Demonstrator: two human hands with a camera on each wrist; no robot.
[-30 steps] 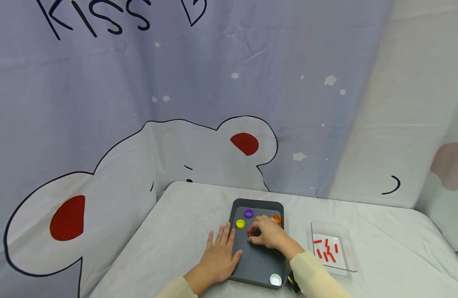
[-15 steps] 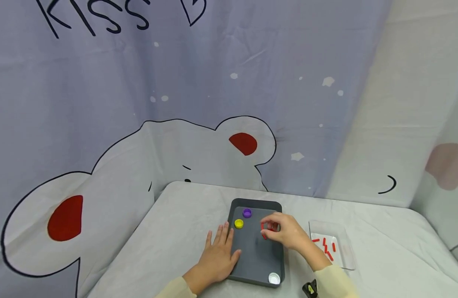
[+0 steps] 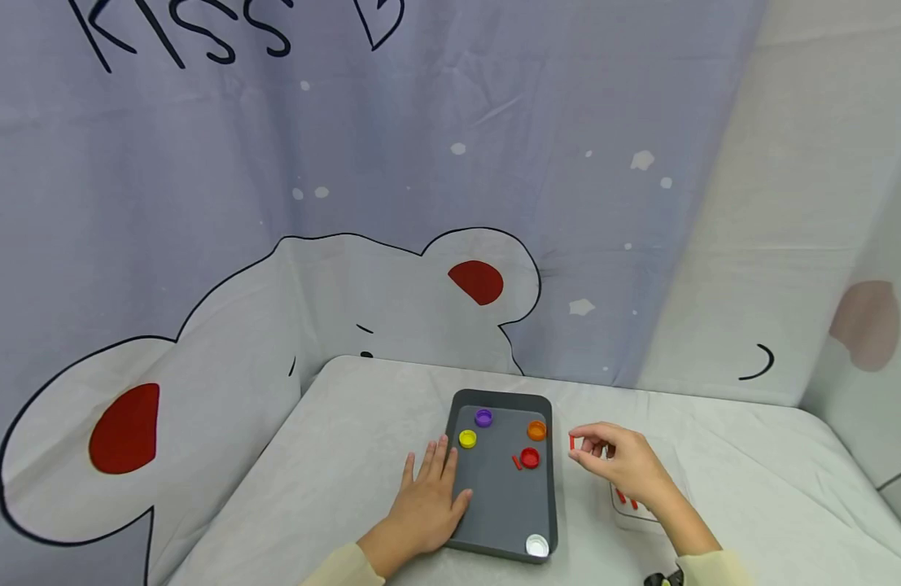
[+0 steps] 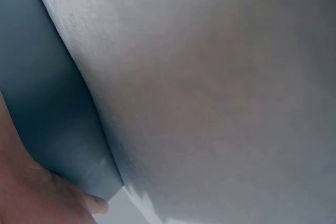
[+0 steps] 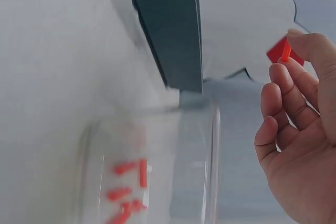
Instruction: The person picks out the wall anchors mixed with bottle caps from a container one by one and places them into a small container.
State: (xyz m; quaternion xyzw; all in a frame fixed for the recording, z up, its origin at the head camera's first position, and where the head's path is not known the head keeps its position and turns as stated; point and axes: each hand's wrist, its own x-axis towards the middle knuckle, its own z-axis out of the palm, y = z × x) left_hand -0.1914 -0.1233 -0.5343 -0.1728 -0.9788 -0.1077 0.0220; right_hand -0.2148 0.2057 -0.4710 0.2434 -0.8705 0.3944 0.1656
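Note:
Between thumb and index fingertip, my right hand [image 3: 626,464] pinches a small red stick [image 3: 571,442], held upright in the air just right of the grey tray [image 3: 494,509]. The same stick [image 5: 286,51] shows clearly in the right wrist view, the other fingers curled loosely. My left hand [image 3: 424,505] rests with straight, spread fingers along the tray's left edge. Inside the tray, another red stick [image 3: 516,462] lies beside a round red cap [image 3: 530,458], apart from it.
Also in the tray are orange [image 3: 536,430], purple [image 3: 483,417], yellow [image 3: 468,439] and white [image 3: 537,545] caps. A clear plastic box [image 5: 215,150] with several red sticks [image 5: 143,172] stands right of the tray, partly hidden by my right hand.
My right hand has moved rightward from over the tray to near the clear box, carrying the red stick. This uncovers the red and orange caps. The left hand stays put.

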